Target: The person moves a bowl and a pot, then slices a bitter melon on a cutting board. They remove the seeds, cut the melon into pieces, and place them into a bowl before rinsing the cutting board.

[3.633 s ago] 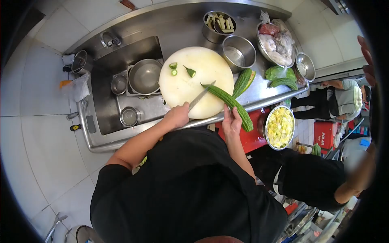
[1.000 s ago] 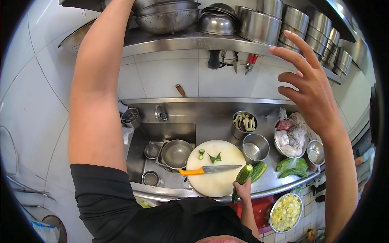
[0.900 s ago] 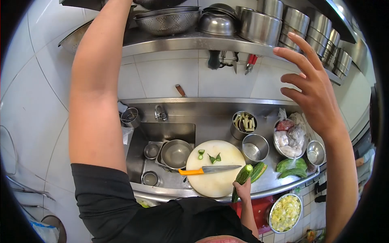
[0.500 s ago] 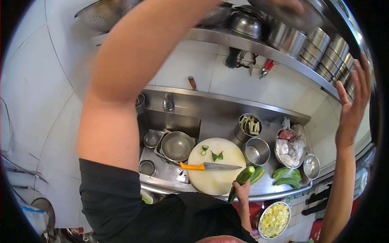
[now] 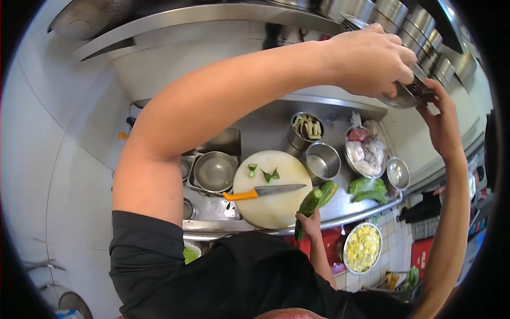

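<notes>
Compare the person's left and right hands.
The left hand is raised high, its grip on a steel bowl; the right hand is low by the cutting board, holding a bitter gourd. The left arm stretches across the view; the right is tucked close. Both hands hold something.

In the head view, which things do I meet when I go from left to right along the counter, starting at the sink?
steel bowl in the sink → round cutting board → empty steel pot → bowl of raw meat → small steel bowl

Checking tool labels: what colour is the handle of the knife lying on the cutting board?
Orange; the knife handle shows best in the head view.
</notes>
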